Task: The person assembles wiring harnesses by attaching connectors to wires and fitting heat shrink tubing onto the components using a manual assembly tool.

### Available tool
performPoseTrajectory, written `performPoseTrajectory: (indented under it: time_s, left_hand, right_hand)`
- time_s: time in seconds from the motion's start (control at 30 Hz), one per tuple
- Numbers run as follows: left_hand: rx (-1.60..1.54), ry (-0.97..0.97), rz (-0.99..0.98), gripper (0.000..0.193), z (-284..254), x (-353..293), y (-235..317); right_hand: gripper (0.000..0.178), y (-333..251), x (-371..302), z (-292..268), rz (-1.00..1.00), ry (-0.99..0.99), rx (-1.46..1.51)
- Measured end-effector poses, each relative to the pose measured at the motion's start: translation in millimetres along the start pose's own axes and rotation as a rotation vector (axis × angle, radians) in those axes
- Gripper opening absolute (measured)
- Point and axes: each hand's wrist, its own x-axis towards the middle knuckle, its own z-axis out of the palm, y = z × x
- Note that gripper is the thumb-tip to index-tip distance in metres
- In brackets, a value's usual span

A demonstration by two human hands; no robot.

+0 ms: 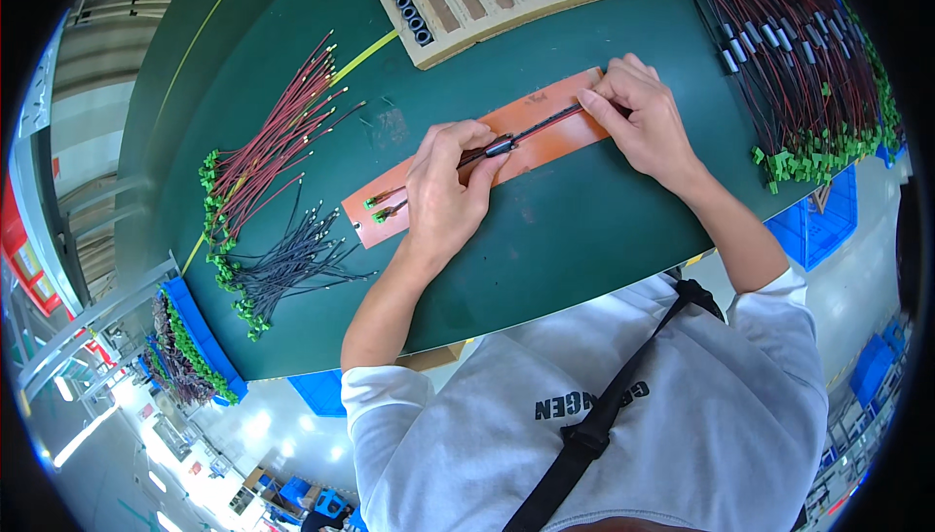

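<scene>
In the head view, the left hand (448, 182) is closed on a pair of thin wires (547, 126), one red and one black, with its thumb and fingers at the near left end of a short black tube (500, 145) around them. The right hand (643, 123) pinches the same wires farther right, thumb against fingers; their ends there are hidden. The wires run over an orange board (555, 147) lying slantwise on the green surface (584, 250), and two green plugs (381, 216) show on the board's left part, just beyond the left hand. To the left on the surface are a spread of red wires (282, 133) and, nearer, a bunch of black wires (292, 259), both with green plugs. On the far side sits a slotted tray (433, 48) with dark tubes (404, 6) in its left slots. At the far right is a big heap of red and black wires with grey tubes (769, 36) and green plugs (794, 164). A blue bin (203, 337) stands at the near left edge.
</scene>
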Motion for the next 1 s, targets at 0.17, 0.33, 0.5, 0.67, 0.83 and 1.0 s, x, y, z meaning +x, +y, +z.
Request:
performPoseTrajectory:
  time_s: [0.17, 0.33, 0.5, 0.67, 0.83, 1.0]
  left_hand:
    - [-0.016, -0.162, -0.032, 0.041, -14, 23, 15]
    - [-0.042, -0.401, 0.045, 0.024, -9, 67, 18]
    - [0.038, -0.734, -0.03, 0.018, 14, 94, 24]
    - [-0.224, -0.69, -0.372, 0.015, 30, 97, 20]
    - [-0.218, -0.673, -0.352, 0.015, 29, 95, 25]
    - [-0.198, -0.708, -0.211, 0.019, 26, 93, 20]
  right_hand:
    - [0.026, 3, -2, -2, 0.025, 0.006, -0.039]
    - [0.026, 1, -1, 0, 0.037, 0.007, -0.013]
    - [0.026, 3, -2, -3, 0.037, 0.013, 0.042]
    - [0.024, 4, 1, -2, 0.036, 0.047, 0.056]
    - [0.028, 1, 1, -1, 0.087, 0.092, 0.045]
    - [0.03, 5, 1, 6, 0.13, 0.101, 0.066]
